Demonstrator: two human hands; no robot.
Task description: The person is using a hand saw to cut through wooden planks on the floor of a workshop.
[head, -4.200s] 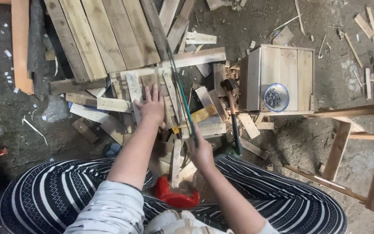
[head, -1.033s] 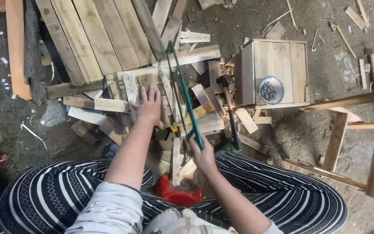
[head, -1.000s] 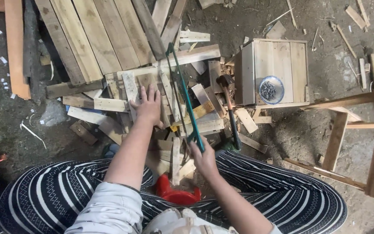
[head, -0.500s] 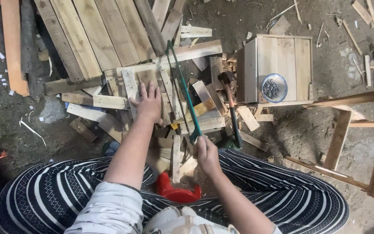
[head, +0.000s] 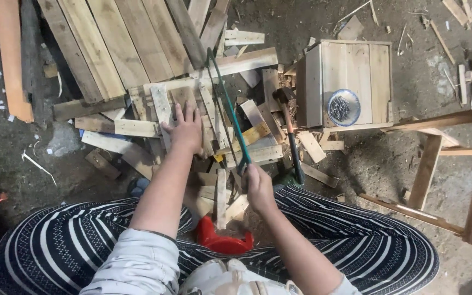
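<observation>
My left hand (head: 186, 128) lies flat, fingers spread, on a stack of short wooden slats (head: 162, 106) in front of my knees. My right hand (head: 259, 184) is closed around the handle of a green-framed hand saw (head: 228, 109). The saw's frame runs up and to the left from my fist across the slats, just right of my left hand. Part of the blade is hidden among the wood pieces.
A hammer (head: 289, 131) with a dark handle lies right of the saw. A wooden box (head: 350, 71) carries a small round dish of nails (head: 343, 107). Long planks (head: 116, 43) lie at the top left, a wooden frame (head: 449, 164) at the right, a red object (head: 222, 240) between my knees.
The saw and my right hand have shifted slightly back and forth along the slats. My left hand has stayed pressed on the wood.
</observation>
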